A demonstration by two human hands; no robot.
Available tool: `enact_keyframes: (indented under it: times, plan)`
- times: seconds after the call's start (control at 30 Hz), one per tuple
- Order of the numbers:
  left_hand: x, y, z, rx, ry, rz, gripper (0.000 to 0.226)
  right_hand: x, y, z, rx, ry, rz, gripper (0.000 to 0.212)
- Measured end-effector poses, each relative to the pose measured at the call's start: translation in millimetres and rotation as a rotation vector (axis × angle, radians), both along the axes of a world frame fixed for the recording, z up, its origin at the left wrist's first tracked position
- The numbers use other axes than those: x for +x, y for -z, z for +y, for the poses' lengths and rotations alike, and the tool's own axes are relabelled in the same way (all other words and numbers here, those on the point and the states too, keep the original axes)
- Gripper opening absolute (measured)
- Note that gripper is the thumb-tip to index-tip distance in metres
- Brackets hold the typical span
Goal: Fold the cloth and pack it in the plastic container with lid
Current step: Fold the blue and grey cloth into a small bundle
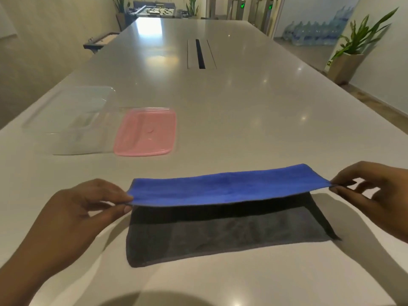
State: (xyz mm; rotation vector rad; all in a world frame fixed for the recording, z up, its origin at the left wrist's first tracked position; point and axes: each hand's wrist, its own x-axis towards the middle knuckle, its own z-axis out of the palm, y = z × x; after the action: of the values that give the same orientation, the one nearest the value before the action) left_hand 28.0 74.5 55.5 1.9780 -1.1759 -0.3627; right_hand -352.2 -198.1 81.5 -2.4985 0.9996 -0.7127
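A cloth (229, 188), blue on one face and dark grey on the other, lies near the front of the table. Its far half is lifted and folded toward me, blue side up, over the grey half that rests flat. My left hand (88, 208) pinches the lifted edge's left corner. My right hand (371, 195) pinches the right corner. A clear plastic container (66, 127) stands open at the left of the table. Its pink lid (146, 132) lies flat right beside it, to the container's right.
The long pale table (254, 107) stretches far ahead, with a cable slot (199, 54) in its middle. A potted plant (351, 54) stands off the table's right side. Water bottles line the far right wall.
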Motion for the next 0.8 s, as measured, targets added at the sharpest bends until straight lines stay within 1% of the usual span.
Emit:
enact_keyframes:
  times: [0.07,0.1,0.17,0.3,0.37,0.4,0.47,0.5,0.53,0.57,0.63,0.67,0.73,0.8]
  plan:
    - [0.0,4.6,7.7,0.050,0.024,0.025,0.053,-5.5,5.5,5.5,0.009,0.002,0.029,0.013]
    - [-0.5,8.2,10.9,0.051,0.030,0.049,0.058,-8.6,8.4,7.4,0.010,-0.001,0.044,0.013]
    - [-3.6,12.7,16.1,0.049,0.042,0.092,0.061,-16.0,12.2,10.1,0.008,-0.036,0.079,0.016]
    - [-9.7,15.3,27.1,0.112,0.083,0.079,0.059,-26.7,20.0,12.9,0.025,-0.155,0.098,0.017]
    - [-8.9,17.2,31.0,0.153,0.091,0.042,0.052,-31.9,28.0,11.4,0.021,-0.181,0.140,0.021]
    - [-9.5,17.4,31.7,0.165,0.090,0.029,0.045,-33.6,31.8,10.8,0.029,-0.176,0.171,0.027]
    - [-11.6,20.8,31.6,0.183,0.104,0.005,0.021,-36.9,37.3,9.8,0.059,-0.166,0.211,0.037]
    - [-13.0,24.3,30.8,0.184,0.122,0.009,0.014,-38.3,39.2,9.5,0.081,-0.159,0.229,0.040]
    - [-13.7,26.4,29.9,0.196,0.141,0.032,0.012,-38.9,40.3,9.2,0.105,-0.160,0.249,0.041]
    - [-13.2,27.5,29.8,0.215,0.162,0.059,0.015,-38.8,40.4,9.7,0.124,-0.168,0.269,0.037]
    - [-11.1,24.7,29.5,0.266,0.211,0.090,0.028,-37.3,37.8,10.7,0.176,-0.181,0.316,0.019]
    - [-10.6,21.4,29.1,0.306,0.250,0.094,0.033,-36.4,36.8,10.2,0.208,-0.174,0.333,0.015]
    - [-13.6,11.8,26.4,0.362,0.304,0.060,0.038,-28.8,27.8,12.7,0.215,-0.148,0.344,0.028]
    - [-19.2,5.7,18.3,0.300,0.271,-0.006,0.040,-13.9,14.1,18.8,0.190,-0.119,0.274,0.037]
